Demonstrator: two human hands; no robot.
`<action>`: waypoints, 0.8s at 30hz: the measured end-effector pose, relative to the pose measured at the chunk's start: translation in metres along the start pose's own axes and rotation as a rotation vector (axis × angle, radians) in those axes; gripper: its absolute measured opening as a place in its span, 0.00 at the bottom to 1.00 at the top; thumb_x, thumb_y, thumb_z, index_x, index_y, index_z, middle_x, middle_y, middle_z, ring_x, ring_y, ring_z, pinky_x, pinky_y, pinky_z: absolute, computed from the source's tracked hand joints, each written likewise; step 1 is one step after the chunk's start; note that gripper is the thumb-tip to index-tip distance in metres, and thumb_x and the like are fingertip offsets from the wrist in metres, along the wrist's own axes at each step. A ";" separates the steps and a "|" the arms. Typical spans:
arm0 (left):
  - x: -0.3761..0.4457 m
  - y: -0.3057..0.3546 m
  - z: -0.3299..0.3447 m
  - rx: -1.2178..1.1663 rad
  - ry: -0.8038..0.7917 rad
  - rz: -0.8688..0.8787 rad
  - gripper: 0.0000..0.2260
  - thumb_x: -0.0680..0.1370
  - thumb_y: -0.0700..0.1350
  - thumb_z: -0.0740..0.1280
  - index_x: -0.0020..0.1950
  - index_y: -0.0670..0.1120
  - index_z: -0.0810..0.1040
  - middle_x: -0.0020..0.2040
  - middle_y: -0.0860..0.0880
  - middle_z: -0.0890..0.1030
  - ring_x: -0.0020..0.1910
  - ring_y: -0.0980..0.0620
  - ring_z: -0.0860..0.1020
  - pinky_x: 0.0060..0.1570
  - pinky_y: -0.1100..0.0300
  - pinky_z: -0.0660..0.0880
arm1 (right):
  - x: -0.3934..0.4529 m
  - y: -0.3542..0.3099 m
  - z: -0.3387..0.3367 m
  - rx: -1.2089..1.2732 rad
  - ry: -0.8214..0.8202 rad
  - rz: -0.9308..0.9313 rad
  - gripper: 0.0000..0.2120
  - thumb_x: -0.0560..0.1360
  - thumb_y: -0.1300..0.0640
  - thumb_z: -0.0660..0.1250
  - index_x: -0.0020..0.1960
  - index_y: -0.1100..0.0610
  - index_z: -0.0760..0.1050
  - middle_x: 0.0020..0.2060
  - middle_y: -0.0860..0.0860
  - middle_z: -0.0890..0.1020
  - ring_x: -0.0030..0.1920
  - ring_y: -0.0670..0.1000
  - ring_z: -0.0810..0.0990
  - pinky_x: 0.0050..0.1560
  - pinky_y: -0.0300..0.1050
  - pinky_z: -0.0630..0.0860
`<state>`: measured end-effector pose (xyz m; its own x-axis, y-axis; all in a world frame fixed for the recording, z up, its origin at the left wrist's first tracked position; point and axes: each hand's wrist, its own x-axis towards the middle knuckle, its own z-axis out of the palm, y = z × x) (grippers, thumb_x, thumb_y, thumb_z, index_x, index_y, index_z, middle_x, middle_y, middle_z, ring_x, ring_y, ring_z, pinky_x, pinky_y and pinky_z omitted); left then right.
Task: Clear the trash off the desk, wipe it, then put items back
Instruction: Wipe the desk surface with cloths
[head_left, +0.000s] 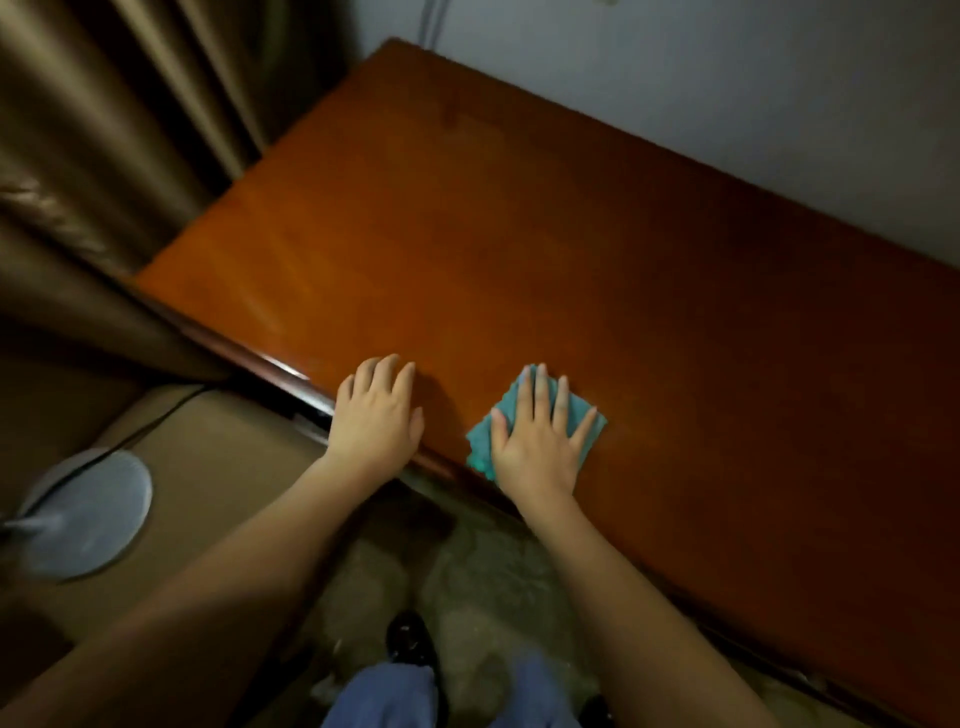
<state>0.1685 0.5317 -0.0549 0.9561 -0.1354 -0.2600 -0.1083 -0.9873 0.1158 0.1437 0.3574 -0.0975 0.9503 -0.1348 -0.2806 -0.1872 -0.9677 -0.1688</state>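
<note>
Wiping stage, seen from above. The right hand (537, 441) lies flat, its fingers (540, 395) straight and spread, pressing a small teal-green folded cloth (480, 441) against the polished reddish-brown wooden bench (519, 234), close to its near edge. The cloth is pinned beneath the palm, not gripped; its corners show on either side of the hand. The left hand (376, 410) rests beside it at the bench edge, fingers loosely extended and holding nothing, apparently as a brace. No trash or other items show on the visible top, so clearing appears done and wiping in progress.

To wipe well, the palm should probably keep even pressure so the cloth does not bunch or slip out from under the fingers. Overlapping passes that run along the length of the bench and work from the near edge toward the pale grey wall (727, 104) would leave no strip missed. The far corner near the brown curtain (130, 130) calls for a longer reach; the bracing hand may need to shift along the edge. Refolding the cloth would offer a clean face.
</note>
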 end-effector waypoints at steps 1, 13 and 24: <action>0.003 -0.022 -0.002 -0.007 0.010 -0.031 0.25 0.81 0.52 0.56 0.76 0.46 0.57 0.75 0.46 0.59 0.74 0.46 0.54 0.71 0.50 0.56 | 0.015 -0.022 0.000 -0.018 0.006 -0.033 0.30 0.81 0.40 0.40 0.77 0.51 0.36 0.77 0.49 0.41 0.76 0.53 0.37 0.70 0.65 0.34; 0.033 -0.195 -0.016 -0.090 0.138 -0.312 0.24 0.80 0.52 0.57 0.74 0.45 0.62 0.73 0.45 0.64 0.73 0.45 0.60 0.70 0.48 0.61 | 0.112 -0.229 0.016 -0.128 0.054 -0.348 0.30 0.81 0.40 0.41 0.78 0.52 0.40 0.78 0.51 0.45 0.77 0.54 0.41 0.71 0.65 0.38; 0.019 -0.267 -0.005 -0.147 0.177 -0.416 0.24 0.80 0.50 0.58 0.75 0.45 0.61 0.74 0.45 0.62 0.73 0.47 0.57 0.70 0.50 0.59 | 0.146 -0.345 0.033 -0.159 0.098 -0.504 0.30 0.81 0.41 0.43 0.78 0.53 0.43 0.78 0.52 0.47 0.77 0.56 0.44 0.72 0.66 0.40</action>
<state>0.2170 0.7935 -0.0858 0.9433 0.2975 -0.1471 0.3208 -0.9310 0.1741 0.3384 0.6785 -0.1112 0.9327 0.3431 -0.1108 0.3313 -0.9368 -0.1120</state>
